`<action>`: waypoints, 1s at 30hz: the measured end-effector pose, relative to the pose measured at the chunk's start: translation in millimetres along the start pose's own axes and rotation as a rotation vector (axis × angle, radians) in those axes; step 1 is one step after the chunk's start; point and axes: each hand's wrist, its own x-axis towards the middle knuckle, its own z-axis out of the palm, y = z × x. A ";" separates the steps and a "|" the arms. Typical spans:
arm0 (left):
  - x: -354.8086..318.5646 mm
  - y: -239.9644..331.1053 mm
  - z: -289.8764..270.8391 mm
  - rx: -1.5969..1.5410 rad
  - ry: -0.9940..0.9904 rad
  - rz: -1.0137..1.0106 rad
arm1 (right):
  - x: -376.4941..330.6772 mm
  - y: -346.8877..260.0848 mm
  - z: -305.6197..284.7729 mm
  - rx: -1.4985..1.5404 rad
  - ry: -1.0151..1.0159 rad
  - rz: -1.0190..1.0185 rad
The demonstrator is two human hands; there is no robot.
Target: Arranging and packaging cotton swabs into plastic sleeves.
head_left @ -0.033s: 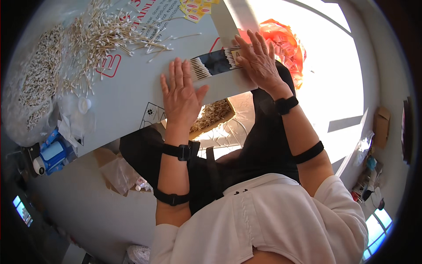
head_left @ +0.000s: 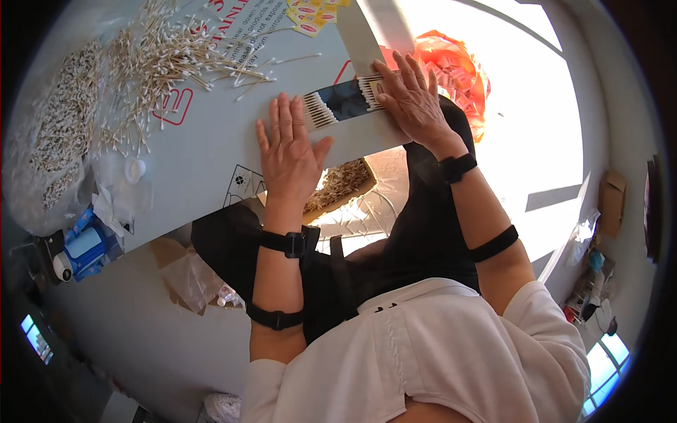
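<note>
Near the table's front edge lies a dark strip [head_left: 343,101] with a row of cotton swabs [head_left: 319,111] at its left end and more cotton swabs [head_left: 369,93] at its right end. My left hand [head_left: 289,144] rests flat beside the left row, fingers stretched and thumb apart. Over the strip's right end lies my right hand [head_left: 412,99], its fingers spread; it covers part of the swabs and a small yellowish label there. Neither hand grips anything. What lies under the right palm is hidden.
Loose cotton swabs [head_left: 173,60] are heaped at the far left of the grey table [head_left: 190,190], beside a clear bag of swabs [head_left: 70,106]. Yellow packets [head_left: 310,17] lie at the back. A red bag [head_left: 455,70] stands at right. Below the table is a box [head_left: 342,187].
Hardly anything differs. Both hands have shifted very slightly to the left in the picture, staying flat; the strip and swabs keep about the same place between them.
</note>
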 end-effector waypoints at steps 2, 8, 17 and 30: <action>0.9 1.5 2.6 0.008 0.011 0.004 | -4.3 1.2 7.5 0.137 -0.129 0.040; 8.8 12.9 7.6 0.033 0.020 0.002 | -5.1 4.0 10.9 0.178 -0.140 0.029; 26.4 44.7 17.6 0.002 0.013 0.025 | -6.0 2.9 11.5 0.214 -0.144 0.056; 37.0 76.6 28.5 -0.050 0.029 0.045 | -7.8 2.1 13.5 0.272 -0.104 0.051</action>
